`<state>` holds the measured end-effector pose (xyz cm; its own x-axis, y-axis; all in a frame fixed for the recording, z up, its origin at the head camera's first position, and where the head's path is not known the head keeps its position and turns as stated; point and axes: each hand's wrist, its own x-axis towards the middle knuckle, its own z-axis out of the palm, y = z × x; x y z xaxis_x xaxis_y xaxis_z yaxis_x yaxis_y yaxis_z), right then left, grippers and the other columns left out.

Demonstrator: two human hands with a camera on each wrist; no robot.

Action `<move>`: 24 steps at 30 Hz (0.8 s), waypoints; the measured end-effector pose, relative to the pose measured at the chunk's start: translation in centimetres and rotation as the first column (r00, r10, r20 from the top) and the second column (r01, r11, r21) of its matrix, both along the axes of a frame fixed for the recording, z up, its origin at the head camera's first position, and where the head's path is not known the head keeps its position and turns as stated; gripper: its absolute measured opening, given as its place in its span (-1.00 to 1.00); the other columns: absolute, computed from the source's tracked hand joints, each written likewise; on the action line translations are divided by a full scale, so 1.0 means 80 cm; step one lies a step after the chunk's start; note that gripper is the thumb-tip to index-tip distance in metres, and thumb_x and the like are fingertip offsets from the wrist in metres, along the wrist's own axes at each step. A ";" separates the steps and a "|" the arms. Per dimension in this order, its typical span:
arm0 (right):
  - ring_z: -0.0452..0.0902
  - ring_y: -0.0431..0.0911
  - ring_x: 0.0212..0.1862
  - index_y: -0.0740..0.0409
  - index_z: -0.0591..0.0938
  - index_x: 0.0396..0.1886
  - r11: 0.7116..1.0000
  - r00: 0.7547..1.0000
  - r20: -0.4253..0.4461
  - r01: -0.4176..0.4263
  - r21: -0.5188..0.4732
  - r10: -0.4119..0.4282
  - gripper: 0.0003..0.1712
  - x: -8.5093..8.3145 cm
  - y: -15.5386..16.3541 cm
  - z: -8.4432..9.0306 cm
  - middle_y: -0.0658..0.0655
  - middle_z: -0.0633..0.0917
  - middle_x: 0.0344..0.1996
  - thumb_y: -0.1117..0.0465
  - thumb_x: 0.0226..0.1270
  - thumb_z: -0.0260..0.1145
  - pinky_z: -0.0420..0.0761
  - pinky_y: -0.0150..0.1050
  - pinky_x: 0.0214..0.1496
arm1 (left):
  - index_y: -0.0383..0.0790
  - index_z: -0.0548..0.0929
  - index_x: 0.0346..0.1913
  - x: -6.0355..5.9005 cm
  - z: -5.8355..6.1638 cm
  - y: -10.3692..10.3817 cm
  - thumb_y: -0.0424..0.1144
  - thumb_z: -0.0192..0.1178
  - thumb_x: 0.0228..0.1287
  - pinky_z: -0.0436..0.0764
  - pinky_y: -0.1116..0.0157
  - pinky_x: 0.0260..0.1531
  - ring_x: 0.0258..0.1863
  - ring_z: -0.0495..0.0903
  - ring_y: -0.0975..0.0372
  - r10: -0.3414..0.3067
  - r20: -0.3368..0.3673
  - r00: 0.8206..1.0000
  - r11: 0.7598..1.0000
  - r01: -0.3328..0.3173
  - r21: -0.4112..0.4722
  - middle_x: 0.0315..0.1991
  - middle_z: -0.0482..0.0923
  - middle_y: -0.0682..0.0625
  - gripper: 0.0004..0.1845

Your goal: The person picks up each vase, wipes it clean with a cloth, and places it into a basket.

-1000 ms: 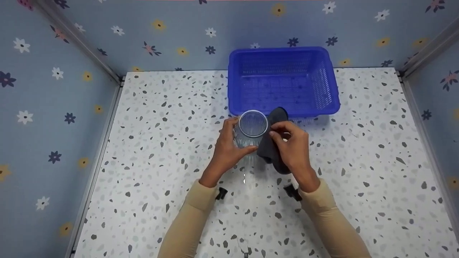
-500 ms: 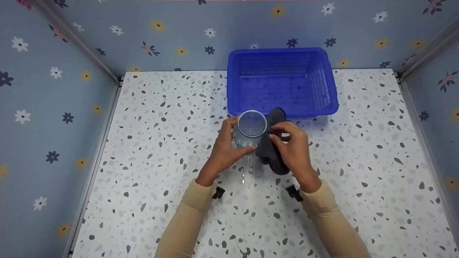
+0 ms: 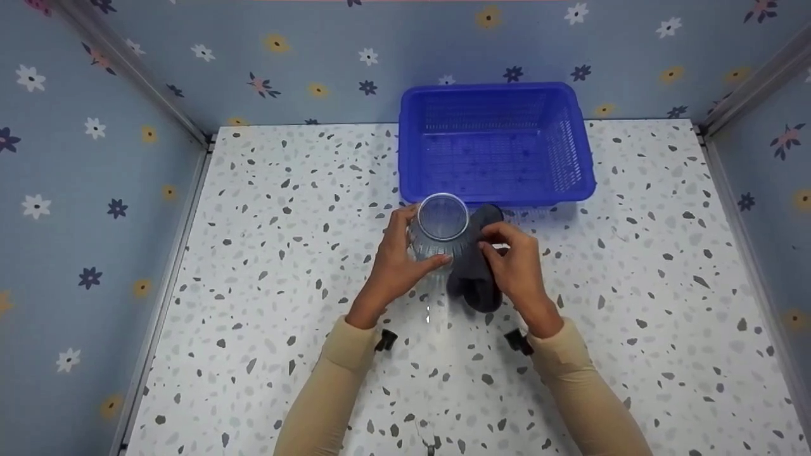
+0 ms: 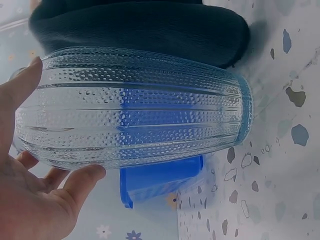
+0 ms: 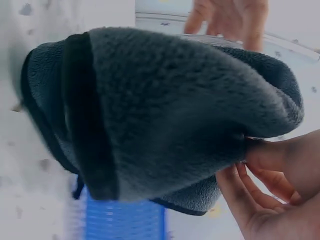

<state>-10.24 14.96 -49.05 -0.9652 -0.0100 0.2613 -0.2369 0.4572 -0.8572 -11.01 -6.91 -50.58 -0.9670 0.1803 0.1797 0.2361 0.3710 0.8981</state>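
A clear, ribbed glass vase with a dimpled texture stands upright on the table, its round mouth facing up in the head view. My left hand grips it near the top, thumb on the near side and fingers round the far left. Just right of the vase hangs a dark grey fleecy cloth, folded over, with a dark hem. My right hand pinches this cloth between thumb and fingers. In the right wrist view the cloth hides most of the vase.
Behind the vase, a blue plastic basket with slotted sides stands against the flowered back wall. Speckled white tabletop spreads to both sides. Flowered panels also close in the left and right.
The cloth and my right hand have shifted slightly toward me and to the left, and the cloth's folds have changed. My left hand keeps its grip on the vase.
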 end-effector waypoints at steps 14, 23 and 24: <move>0.73 0.13 -0.22 0.38 0.73 -0.24 0.999 0.996 0.092 -0.025 0.047 0.020 -0.83 -0.008 -0.005 -0.067 0.30 0.78 -0.29 0.63 0.27 0.39 0.68 -0.06 -0.14 | -0.20 0.34 0.40 0.001 0.001 -0.003 -0.07 0.68 0.07 0.45 -0.05 0.38 0.47 0.37 0.01 0.013 0.013 1.000 1.000 -0.013 0.012 0.50 0.33 -0.15 -0.07; 0.75 0.14 -0.19 0.37 0.75 -0.24 0.999 0.994 0.108 -0.021 0.035 0.018 -0.86 -0.007 0.002 -0.046 0.30 0.79 -0.28 0.60 0.29 0.41 0.69 -0.12 -0.14 | -0.30 0.31 0.42 -0.001 0.001 -0.001 -0.12 0.69 0.05 0.49 -0.02 0.37 0.47 0.38 0.00 -0.008 0.010 1.000 1.000 0.007 0.025 0.49 0.34 -0.16 -0.03; 0.76 0.14 -0.17 0.36 0.76 -0.24 0.999 0.994 0.106 -0.020 0.028 0.017 -0.87 -0.006 0.003 -0.040 0.30 0.79 -0.27 0.59 0.30 0.42 0.70 -0.16 -0.14 | -0.29 0.31 0.42 -0.001 0.002 -0.001 -0.11 0.69 0.05 0.49 -0.02 0.36 0.46 0.39 0.00 -0.009 0.006 1.000 1.000 0.009 0.025 0.48 0.35 -0.16 -0.03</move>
